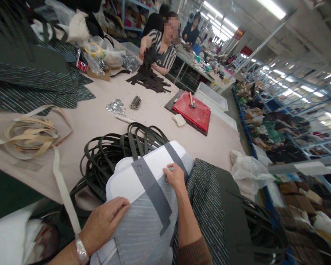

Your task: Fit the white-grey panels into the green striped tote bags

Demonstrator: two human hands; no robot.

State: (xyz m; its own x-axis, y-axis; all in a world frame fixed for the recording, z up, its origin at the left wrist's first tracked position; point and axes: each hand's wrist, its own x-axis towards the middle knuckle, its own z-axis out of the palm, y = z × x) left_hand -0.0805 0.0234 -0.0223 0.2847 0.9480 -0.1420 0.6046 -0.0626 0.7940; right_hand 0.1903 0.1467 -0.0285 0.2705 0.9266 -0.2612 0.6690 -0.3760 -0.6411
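Note:
A pale grey fabric panel [143, 217] with a stiff white band [151, 171] along its upper part lies before me. Two dark grey strips [151, 187] cross it, and one carries a small drawn outline. My left hand [106, 221], fingers together, grips the panel at the band's lower left edge. Farther right, my right hand [175, 178] pinches the band's lower edge between the two strips. Looped dark green straps [107, 154] are heaped just behind the panel. To its right lies dark striped fabric [206, 206] with a plain dark border.
A red board [194, 110] with a hammer [192, 100] on it lies at the far right of the table. Beige webbing [30, 134] is coiled at left, near metal pieces [116, 107]. Across the table a person [161, 51] handles dark strips [149, 77].

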